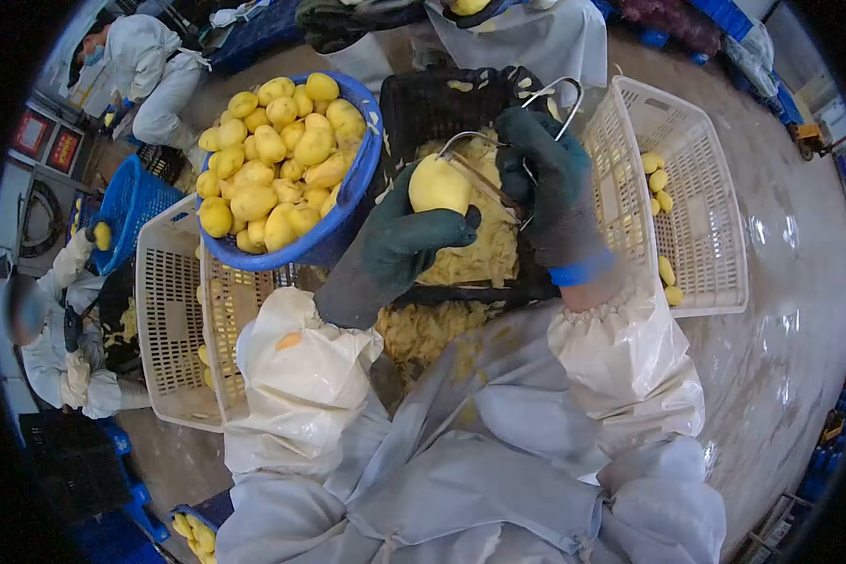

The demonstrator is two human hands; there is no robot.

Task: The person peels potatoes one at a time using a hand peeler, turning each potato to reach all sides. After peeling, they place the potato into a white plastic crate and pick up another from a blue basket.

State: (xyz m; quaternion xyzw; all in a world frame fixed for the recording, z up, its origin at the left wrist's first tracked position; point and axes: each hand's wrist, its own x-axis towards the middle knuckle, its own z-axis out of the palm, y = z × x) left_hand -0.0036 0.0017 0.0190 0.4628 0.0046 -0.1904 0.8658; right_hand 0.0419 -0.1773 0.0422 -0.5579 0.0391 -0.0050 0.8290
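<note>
Over a black crate [409, 117], seen from the head camera, the person's two gloved hands meet around one peeled potato. The left hand [397, 235] curls its fingers and thumb about the peeled potato [440, 188], gripping it with its pale yellow face turned up. The right hand [547, 174] is closed around a bent-wire peeler [579, 97], whose metal loop sticks up past the fingers; its other end reaches the potato's upper edge, though whether the blade touches cannot be told. A blue band [581, 270] circles the right wrist, and both forearms wear white sleeves [301, 376].

Below the hands, wet yellow peelings [475, 263] fill much of the crate. Just to its left, a blue tub [374, 155] is heaped with yellow potatoes [268, 141]; beside and partly behind that is a white slotted basket [174, 320]. To the right stands another white basket [620, 169], tilted in the view, with a few potatoes [663, 188] inside. At far left, a seated co-worker [52, 362] holds a potato in one raised, gloved hand near a blue basket [136, 207].
</note>
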